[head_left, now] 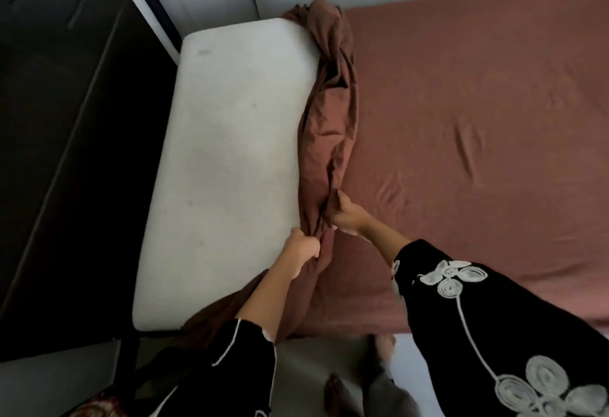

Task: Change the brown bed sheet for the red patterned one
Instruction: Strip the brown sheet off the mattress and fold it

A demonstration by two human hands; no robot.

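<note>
**Both hands stripping the brown sheet off the bed**

Head view: one end of the mattress (230,153) lies bare and white, and the brown sheet (478,120) covers the rest of the bed to the right. Its loosened edge is gathered into a rumpled ridge that runs across the bed, along the line between bare and covered. The left hand (301,247) and right hand (346,219) sit close together at the near end of that ridge. Each grip is closed on a fistful of brown cloth.

The step in hand looks like the removal, with only the smaller part of the mattress uncovered so far. The next move likely calls for drawing the ridge further right and working the far edges loose, since the cloth there lies flat and may be tucked under. A reddish patch (99,408) at the bottom-left edge might be the red patterned sheet, but too little of it shows to tell.
</note>
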